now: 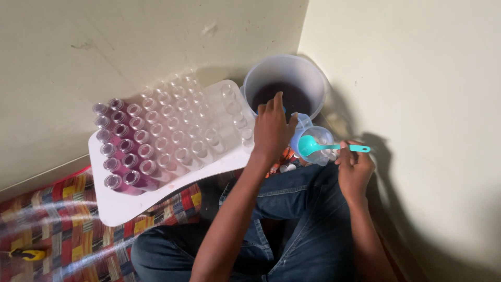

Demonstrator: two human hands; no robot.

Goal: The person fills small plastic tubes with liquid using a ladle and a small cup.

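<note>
Scoop (313, 146): teal, small bowl with a long handle, lying level over the jug (318, 143) at about 3 o'clock of the view's centre. Right hand (355, 169) pinches the handle's far end; that grip is clenched on the scoop.

Jug: clear blue-tinted plastic, just beside the bucket (286, 83), at its 5 o'clock. Left hand (271, 130) rests on top of it, fingers curled over the rim toward the bucket; whether that grip is clenched on the jug or only steadying it, I cannot tell.

Bucket: pale, round, in the wall corner at 1 o'clock, holding dark liquid.

Bottles (167, 136): small, clear, open-mouthed, packed in rows on a white board (120, 206) at 9 to 11 o'clock. The leftmost two rows hold purple-pink liquid; the rest look empty.

Board: lies tilted across the knee (292, 193) in blue jeans and a patterned mat (62, 219).

Risks, as judged:
- Scoop held only by its handle tip; a slight roll of the wrist would tip its contents onto the jeans.
- Board seems poorly supported; a leg shift could slide it and topple the open bottles, filled ones first.
- Jug sits close against the bucket; a nudge from the left hand could upset it.
- Dark liquid would stain mat and cloth.
</note>
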